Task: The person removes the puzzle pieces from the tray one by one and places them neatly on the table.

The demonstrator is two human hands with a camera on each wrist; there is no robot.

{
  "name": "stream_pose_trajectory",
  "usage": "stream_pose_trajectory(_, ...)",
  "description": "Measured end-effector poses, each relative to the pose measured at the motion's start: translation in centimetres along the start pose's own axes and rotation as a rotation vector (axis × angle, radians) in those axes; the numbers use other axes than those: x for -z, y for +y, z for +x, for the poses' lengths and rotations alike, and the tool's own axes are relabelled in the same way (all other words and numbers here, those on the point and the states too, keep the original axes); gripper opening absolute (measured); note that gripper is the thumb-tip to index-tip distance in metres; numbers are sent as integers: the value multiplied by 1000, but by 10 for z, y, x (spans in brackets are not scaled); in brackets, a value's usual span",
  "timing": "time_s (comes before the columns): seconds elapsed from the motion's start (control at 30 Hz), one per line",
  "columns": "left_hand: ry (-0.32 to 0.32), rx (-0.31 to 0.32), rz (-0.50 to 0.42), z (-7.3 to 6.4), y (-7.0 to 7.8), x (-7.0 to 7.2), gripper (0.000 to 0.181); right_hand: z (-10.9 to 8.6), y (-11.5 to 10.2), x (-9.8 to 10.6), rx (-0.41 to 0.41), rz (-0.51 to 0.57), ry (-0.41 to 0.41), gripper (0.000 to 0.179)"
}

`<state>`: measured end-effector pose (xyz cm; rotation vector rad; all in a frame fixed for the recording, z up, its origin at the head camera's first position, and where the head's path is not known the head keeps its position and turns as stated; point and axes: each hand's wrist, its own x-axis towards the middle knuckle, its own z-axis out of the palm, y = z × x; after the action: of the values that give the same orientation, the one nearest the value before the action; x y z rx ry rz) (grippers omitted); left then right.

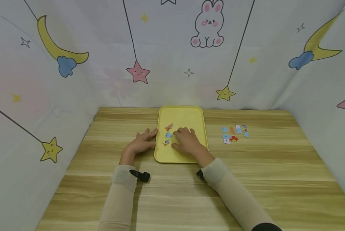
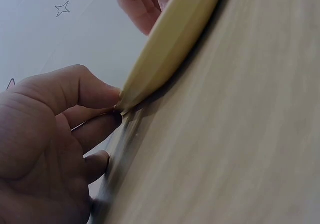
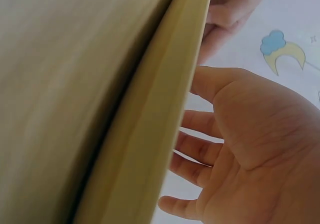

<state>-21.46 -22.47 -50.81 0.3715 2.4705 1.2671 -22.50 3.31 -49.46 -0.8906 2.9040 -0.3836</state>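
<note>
A yellow rectangular tray [image 1: 180, 112] lies on the wooden table. Small colourful paper pieces sit in a column on its left half: an orange one [image 1: 169, 127], a blue one [image 1: 168, 135] and a multicoloured one [image 1: 165, 143]. My left hand [image 1: 141, 142] rests at the tray's left side, its thumb and finger touching the rim apart from each other. Over the tray, my right hand [image 1: 186, 141] has its fingers spread and lightly bent, fingertips down near the pieces. In the right wrist view the tray's wall hides those fingertips [image 3: 192, 166].
To the right of the tray, several more small paper pieces [image 1: 232, 130] lie on the table [image 1: 270, 160], mostly blue and white, with a red one [image 1: 234, 139] among them. A white printed curtain [image 1: 172, 86] hangs behind the table and along both sides.
</note>
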Motion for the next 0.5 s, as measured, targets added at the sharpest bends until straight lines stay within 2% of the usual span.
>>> stream_pose_trajectory(0.27,-3,5,-16,1,-1,-1,77,5,-14,-3,21,-44,-3,52)
stream_pose_trajectory(0.5,-5,-21,-1,1,-3,0,75,12,-18,-6,14,-43,-5,53)
